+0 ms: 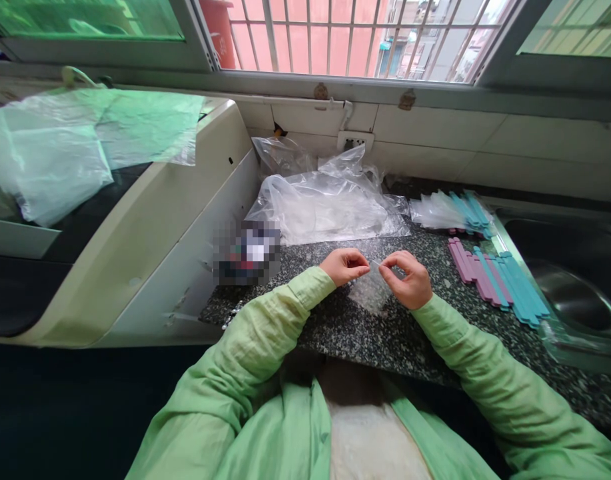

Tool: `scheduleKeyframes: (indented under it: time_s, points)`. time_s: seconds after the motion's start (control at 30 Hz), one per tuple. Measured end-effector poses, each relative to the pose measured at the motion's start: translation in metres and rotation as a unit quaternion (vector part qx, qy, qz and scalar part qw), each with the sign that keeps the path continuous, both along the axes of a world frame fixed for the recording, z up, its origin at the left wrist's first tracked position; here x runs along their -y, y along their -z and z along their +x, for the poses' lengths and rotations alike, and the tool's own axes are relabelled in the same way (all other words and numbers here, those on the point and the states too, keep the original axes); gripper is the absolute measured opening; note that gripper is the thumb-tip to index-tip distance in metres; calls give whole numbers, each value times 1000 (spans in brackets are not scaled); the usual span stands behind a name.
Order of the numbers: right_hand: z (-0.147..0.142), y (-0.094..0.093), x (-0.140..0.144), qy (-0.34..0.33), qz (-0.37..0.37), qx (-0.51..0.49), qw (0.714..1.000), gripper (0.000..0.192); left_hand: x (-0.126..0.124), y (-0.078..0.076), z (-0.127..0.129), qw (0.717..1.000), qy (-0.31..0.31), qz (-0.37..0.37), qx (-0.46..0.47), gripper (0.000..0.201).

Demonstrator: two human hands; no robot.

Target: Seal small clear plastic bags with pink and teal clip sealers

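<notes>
Sleeves of light green fabric (265, 333) enter from the near side, left and right. Left hand (344, 267) and right hand (406, 279) face each other, thumb and forefinger of each pinched narrow on the upper edge of a clear plastic bag (369, 293). Said bag is located between and just below the hands, over the speckled countertop (320, 327); it is small, thin, colourless, see-through and creased, with whitish glints. Its contents cannot be determined. To the right, flat purple strips (462, 261) and teal strips (521, 290) lie side by side near the sink (568, 293). Farther off, a large clear plastic sack (330, 207), crumpled, lies before the tiled wall (425, 137). Beyond stands a barred window (330, 25).
</notes>
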State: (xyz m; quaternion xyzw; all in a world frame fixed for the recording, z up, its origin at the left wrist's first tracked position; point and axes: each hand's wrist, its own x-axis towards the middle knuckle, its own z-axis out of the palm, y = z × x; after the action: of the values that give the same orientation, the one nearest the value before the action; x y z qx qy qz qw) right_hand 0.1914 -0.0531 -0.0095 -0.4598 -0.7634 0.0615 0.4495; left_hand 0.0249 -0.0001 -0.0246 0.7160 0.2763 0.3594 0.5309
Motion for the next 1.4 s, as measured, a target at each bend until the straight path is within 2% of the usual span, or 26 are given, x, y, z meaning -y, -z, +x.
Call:
scheduleKeyframes:
  time_s: [0.53, 1.13, 1.27, 1.4]
  points:
    - [0, -1, 0, -2, -20, 2, 1000, 10, 1, 0, 1, 1000, 8, 12, -11, 19]
    - [0, 0, 0, -5, -16, 2, 1000, 13, 2, -1, 2, 999, 13, -21, -22, 26]
    - [0, 0, 0, 9, -4, -12, 1000, 13, 2, 0, 2, 998, 13, -49, -25, 28]
    - [2, -2, 1, 31, -6, -32, 999, 12, 2, -1, 2, 999, 14, -28, -40, 24]
